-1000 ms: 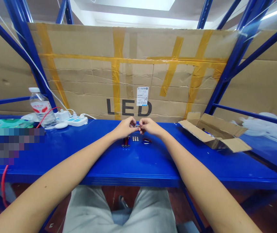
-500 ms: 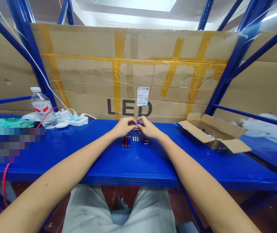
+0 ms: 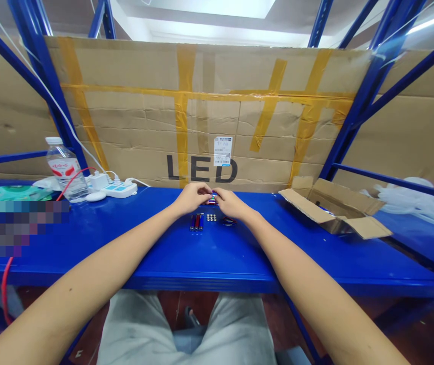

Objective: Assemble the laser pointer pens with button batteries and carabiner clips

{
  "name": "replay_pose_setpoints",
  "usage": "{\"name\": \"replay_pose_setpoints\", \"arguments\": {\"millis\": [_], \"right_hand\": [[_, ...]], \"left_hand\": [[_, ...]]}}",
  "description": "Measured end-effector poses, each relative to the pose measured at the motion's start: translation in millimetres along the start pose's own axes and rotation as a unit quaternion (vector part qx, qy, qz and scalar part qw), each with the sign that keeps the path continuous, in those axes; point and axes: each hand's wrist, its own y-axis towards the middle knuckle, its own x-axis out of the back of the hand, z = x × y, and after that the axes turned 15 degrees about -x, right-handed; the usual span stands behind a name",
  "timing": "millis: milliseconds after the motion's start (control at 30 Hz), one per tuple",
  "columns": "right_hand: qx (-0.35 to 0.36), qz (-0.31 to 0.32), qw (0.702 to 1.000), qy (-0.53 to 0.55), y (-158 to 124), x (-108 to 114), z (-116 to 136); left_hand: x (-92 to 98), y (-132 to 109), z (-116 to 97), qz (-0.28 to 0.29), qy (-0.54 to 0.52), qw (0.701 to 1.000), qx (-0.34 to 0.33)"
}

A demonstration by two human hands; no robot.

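Observation:
At the back middle of the table, my left hand and my right hand meet with fingers curled and their tips nearly touching. Between the fingertips show small shiny red, blue and silver parts; whether they are held or lie on the table is hard to make out. Just nearer to me stand out several slim metallic tubes, red and blue, lying side by side. Beside them is a neat group of small silver button cells. A dark looped piece, perhaps clips, lies below my right hand.
An opened cardboard box sits on the right of the blue table. To the left are a water bottle, a white power strip and a green packet. A large cardboard panel rises behind.
My hands stay together at the same place, with fingers shifting slightly around the small parts. The whole view has moved a little. The tubes and button cells lie as before.

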Motion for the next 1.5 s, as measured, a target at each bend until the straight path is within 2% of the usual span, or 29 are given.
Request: {"name": "replay_pose_setpoints", "arguments": {"millis": [233,400,633,900,1233,1500], "right_hand": [[0.033,-0.032,0.997,-0.07,-2.4,0.6,5.3],[0.083,-0.019,0.995,-0.045,-2.8,-0.1,5.7],[0.007,-0.041,0.996,-0.082,-2.6,0.2,5.0],[-0.011,-0.035,0.998,-0.054,-3.6,-0.1,5.0],[-0.021,-0.044,0.996,-0.068,-5.4,-1.5,7.2],[-0.031,-0.048,0.998,0.004,-5.6,-3.3,8.9]], "left_hand": [[0.0,1.8,-2.9,-0.023,-0.033,0.999,0.016],[0.1,1.5,-4.9,-0.02,-0.026,0.999,0.007],[2.4,2.5,-1.7,-0.032,0.026,0.999,0.001],[3.5,2.9,-2.1,-0.029,0.036,0.999,0.001],[-0.6,2.2,-6.8,-0.019,-0.015,1.0,0.015],[-3.4,2.5,-11.8,-0.029,-0.04,0.999,0.019]]}}
